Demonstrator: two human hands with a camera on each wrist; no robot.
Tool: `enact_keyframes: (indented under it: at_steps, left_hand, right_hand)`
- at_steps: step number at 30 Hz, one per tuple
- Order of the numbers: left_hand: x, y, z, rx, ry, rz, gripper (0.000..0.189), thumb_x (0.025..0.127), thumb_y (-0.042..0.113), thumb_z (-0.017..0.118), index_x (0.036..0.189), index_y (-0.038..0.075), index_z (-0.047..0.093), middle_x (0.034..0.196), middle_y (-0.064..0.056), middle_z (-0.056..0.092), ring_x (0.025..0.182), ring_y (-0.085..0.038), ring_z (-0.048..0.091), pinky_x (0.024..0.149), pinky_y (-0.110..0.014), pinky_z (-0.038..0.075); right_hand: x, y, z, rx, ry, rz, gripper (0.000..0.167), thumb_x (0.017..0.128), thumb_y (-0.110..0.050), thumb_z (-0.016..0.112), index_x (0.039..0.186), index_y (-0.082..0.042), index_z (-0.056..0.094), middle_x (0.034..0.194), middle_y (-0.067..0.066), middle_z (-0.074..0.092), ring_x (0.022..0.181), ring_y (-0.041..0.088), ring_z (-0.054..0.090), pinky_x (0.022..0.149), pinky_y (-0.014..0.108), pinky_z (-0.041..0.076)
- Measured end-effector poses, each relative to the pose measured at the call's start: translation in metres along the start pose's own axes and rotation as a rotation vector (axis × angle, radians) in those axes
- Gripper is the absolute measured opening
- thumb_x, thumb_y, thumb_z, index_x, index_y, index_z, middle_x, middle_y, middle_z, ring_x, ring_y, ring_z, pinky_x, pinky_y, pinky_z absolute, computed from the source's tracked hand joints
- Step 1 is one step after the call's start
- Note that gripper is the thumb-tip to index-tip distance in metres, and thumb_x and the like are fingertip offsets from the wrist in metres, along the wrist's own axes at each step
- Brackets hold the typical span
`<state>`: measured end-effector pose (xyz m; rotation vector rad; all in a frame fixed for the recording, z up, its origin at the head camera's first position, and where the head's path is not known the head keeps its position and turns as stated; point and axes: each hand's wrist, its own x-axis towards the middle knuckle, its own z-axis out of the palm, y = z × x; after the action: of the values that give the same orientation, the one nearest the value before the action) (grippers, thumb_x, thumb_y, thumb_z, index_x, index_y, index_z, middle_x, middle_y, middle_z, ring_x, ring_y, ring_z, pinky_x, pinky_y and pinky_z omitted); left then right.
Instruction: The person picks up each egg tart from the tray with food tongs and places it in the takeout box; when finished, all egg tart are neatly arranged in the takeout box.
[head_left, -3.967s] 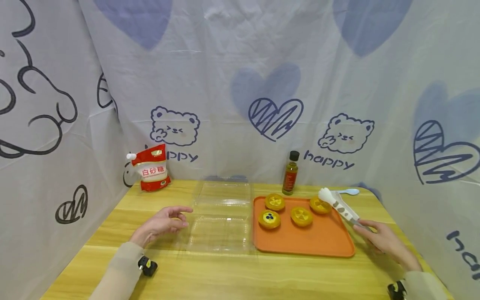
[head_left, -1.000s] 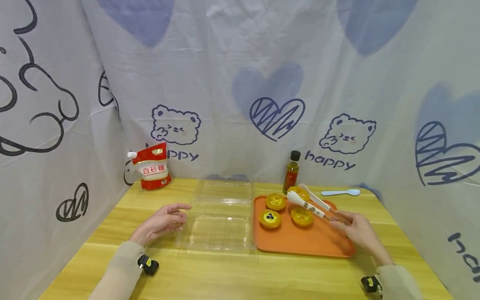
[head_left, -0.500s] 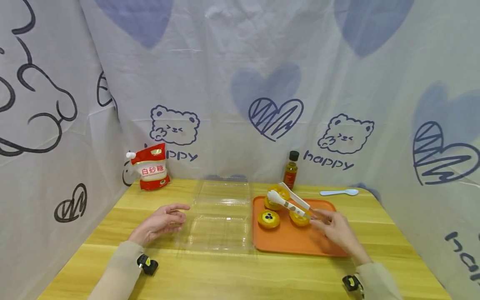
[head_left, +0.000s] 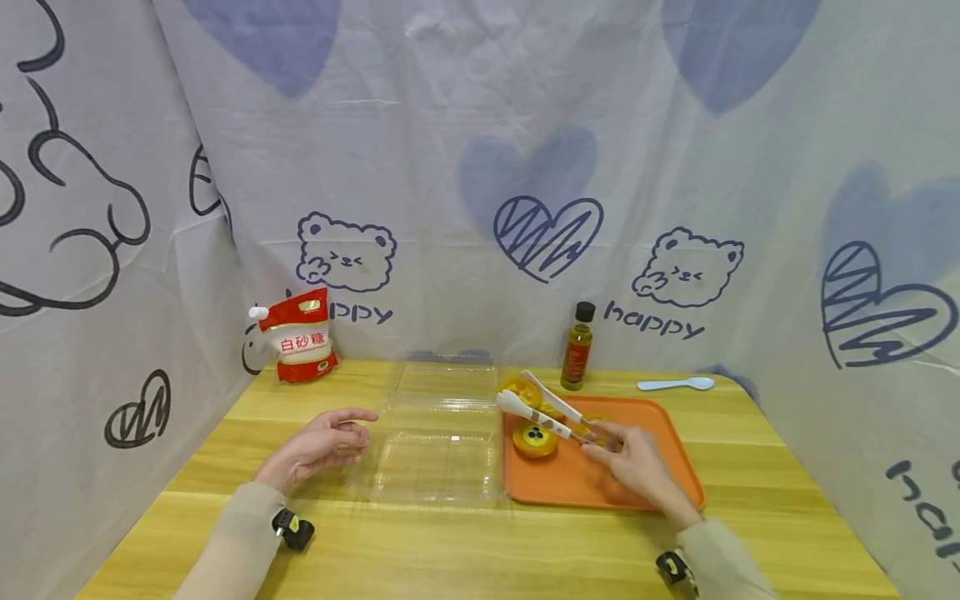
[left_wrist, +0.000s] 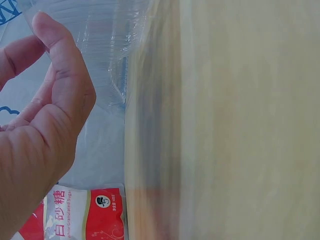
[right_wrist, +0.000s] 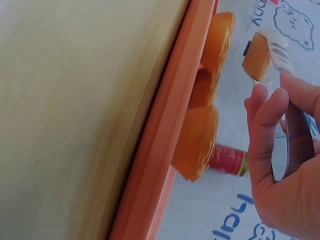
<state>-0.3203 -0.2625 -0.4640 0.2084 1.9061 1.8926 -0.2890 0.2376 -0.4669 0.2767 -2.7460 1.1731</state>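
Note:
My right hand (head_left: 637, 462) grips a pair of white-tipped tongs (head_left: 551, 418). Pinched between the tong tips is a yellow egg tart (head_left: 517, 390), held up above the tray's back left corner; the right wrist view shows the lifted tart (right_wrist: 257, 57) from the side. On the orange tray (head_left: 570, 487) sit three other tarts, one of them a tart with dark berries (head_left: 535, 440) on top, two partly hidden by the tongs. My left hand (head_left: 322, 446), fingers relaxed and holding nothing, is at the left edge of a clear plastic clamshell box (head_left: 442, 471) with its lid laid back.
A red and white bag of white sugar (head_left: 303, 340) stands at the back left. Behind the tray is a small oil bottle (head_left: 577, 350) with a black cap. A pale blue spoon (head_left: 675, 384) lies at the back right. A printed curtain (head_left: 450, 292) closes off the back.
The tongs have picked up the tart at the tray's back right and carried it leftward over the others toward the clear box. The left hand has hardly moved.

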Motion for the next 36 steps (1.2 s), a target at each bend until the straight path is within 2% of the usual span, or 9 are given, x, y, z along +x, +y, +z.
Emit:
enact_keyframes:
  at_steps: [4, 13, 16, 29, 36]
  left_hand:
    - [0.000, 0.001, 0.001, -0.003, -0.007, -0.001, 0.054, 0.094, 0.003, 0.061, 0.143, -0.003, 0.039, 0.097, -0.003, 0.061, 0.087, -0.017, 0.061, 0.081, -0.033, 0.058]
    - [0.000, 0.002, 0.002, -0.006, -0.017, 0.001, 0.054, 0.094, 0.001, 0.060, 0.143, -0.004, 0.038, 0.096, -0.003, 0.062, 0.084, -0.016, 0.062, 0.081, -0.033, 0.059]
    - [0.001, 0.002, 0.002, -0.006, -0.019, 0.001, 0.054, 0.094, 0.001, 0.060, 0.142, -0.004, 0.038, 0.095, -0.003, 0.062, 0.084, -0.016, 0.062, 0.081, -0.033, 0.059]
    - [0.002, 0.000, -0.001, 0.003, -0.041, 0.007, 0.055, 0.094, 0.000, 0.059, 0.143, -0.005, 0.036, 0.098, -0.004, 0.062, 0.086, -0.017, 0.062, 0.082, -0.033, 0.059]
    - [0.002, 0.000, -0.003, -0.004, -0.047, 0.004, 0.058, 0.092, 0.001, 0.062, 0.144, -0.005, 0.035, 0.100, -0.006, 0.062, 0.085, -0.018, 0.063, 0.080, -0.032, 0.059]
  right_hand:
    - [-0.001, -0.008, 0.006, 0.000, -0.001, -0.027, 0.041, 0.087, -0.022, 0.075, 0.125, -0.009, 0.067, 0.098, -0.003, 0.075, 0.069, 0.012, 0.053, 0.054, 0.022, 0.036]
    - [-0.002, -0.021, 0.021, 0.069, -0.031, -0.020, 0.043, 0.086, -0.022, 0.075, 0.127, -0.012, 0.066, 0.100, -0.003, 0.075, 0.070, 0.011, 0.055, 0.053, 0.021, 0.038]
    - [0.000, -0.025, 0.025, 0.062, -0.035, -0.042, 0.042, 0.086, -0.023, 0.076, 0.126, -0.012, 0.067, 0.097, -0.005, 0.075, 0.067, 0.010, 0.053, 0.052, 0.021, 0.037]
    - [0.002, -0.041, 0.042, 0.003, -0.088, -0.149, 0.041, 0.086, -0.025, 0.076, 0.124, -0.012, 0.068, 0.087, -0.005, 0.071, 0.068, 0.008, 0.055, 0.059, 0.022, 0.044]
    - [0.009, -0.057, 0.046, -0.039, -0.125, -0.156, 0.038, 0.087, -0.024, 0.074, 0.124, -0.016, 0.069, 0.096, -0.006, 0.072, 0.076, 0.008, 0.059, 0.066, 0.024, 0.047]
